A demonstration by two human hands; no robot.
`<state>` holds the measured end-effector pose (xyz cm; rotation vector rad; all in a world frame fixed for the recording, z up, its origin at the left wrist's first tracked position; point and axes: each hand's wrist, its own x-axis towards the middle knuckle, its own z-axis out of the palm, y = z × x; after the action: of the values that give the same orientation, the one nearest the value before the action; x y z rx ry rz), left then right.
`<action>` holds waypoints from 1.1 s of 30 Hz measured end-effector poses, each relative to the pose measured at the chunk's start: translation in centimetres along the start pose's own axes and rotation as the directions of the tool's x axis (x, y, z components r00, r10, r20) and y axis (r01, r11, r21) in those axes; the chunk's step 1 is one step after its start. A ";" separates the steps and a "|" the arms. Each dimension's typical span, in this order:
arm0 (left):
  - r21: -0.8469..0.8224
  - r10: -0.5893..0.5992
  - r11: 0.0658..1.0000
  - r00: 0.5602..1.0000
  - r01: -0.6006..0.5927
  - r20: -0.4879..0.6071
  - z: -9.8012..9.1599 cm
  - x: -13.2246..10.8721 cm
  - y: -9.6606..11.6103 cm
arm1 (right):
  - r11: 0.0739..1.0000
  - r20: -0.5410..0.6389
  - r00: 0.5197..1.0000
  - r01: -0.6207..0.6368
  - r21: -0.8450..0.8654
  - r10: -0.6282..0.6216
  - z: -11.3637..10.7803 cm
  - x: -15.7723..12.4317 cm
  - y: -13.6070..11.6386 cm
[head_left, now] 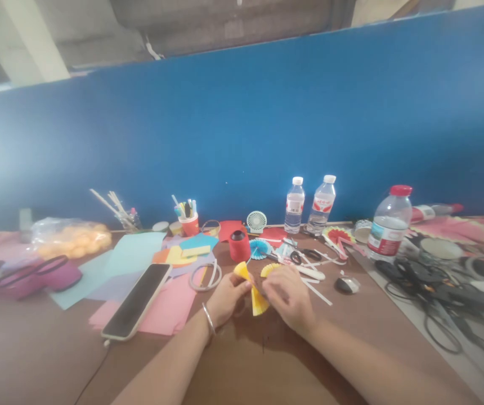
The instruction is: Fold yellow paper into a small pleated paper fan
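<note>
Left hand (225,295), bangle (209,319) on wrist, pinching the left lobe of a yellow pleated paper fan (255,292) between thumb and fingers. Right hand (289,295) curling over the fan's right side, fingers pressed together on the folds; exact fingertip contact hidden. Fan lying low over the brown bench (242,360), between both hands, near the bench's middle.

Just left of the left hand: smartphone (137,301) resting screen up on pink paper sheets (170,306), cable trailing toward the near edge. White tape ring (205,275) lying beside the sheets. Right of the right hand: white paper strips (316,289) and a small dark-and-silver object (346,284), type unclear.

Farther back: red cylindrical cup (239,245) standing upright, blue pleated fan (259,248) just beside it, scissors (303,256) lying near. Light blue paper (119,259) spreading leftward, purple pouch (39,275) at far left.

At the blue partition wall (242,129): pen cup (189,222), small white desk fan (256,220), two water bottles (308,205) standing upright, large red-capped bottle (389,225) to the right, black cables (444,292) tangling near it.
</note>
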<state>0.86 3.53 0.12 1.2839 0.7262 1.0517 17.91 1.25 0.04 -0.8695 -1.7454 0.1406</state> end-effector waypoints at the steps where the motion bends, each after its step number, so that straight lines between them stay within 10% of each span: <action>1: -0.055 -0.011 0.998 0.999 0.010 -0.031 -0.1 0.1 -0.1 | 0.995 -0.098 0.991 -0.082 0.057 0.087 -0.2 0.1 0.3; 6: -0.141 -0.014 0.990 0.994 -0.001 -0.105 -0.9 0.6 0.2 | 0.849 -0.392 0.755 -0.436 0.299 0.526 -0.7 0.9 2.9; 10: -0.142 -0.018 0.990 0.990 -0.002 -0.139 -1.1 0.6 0.4 | 0.812 -0.424 0.693 -0.480 0.331 0.583 -0.7 1.1 3.8; 17: -0.132 -0.002 0.991 0.977 -0.027 -0.215 -0.6 0.8 0.3 | 0.870 -0.402 0.774 -0.401 0.289 0.490 -0.6 0.9 3.8; 23: -0.101 0.042 0.993 0.975 -0.065 -0.217 -0.1 0.3 0.2 | 0.955 0.037 0.969 -0.246 0.167 0.243 0.6 0.0 1.1; 33: -0.140 0.024 0.990 0.999 -0.029 -0.037 0.6 -0.4 0.1 | 0.991 0.088 0.987 -0.135 0.014 0.134 0.9 0.0 0.0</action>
<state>1.19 2.95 0.26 1.1590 0.6511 1.1301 17.18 1.55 -0.29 -0.9795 -1.7627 0.2882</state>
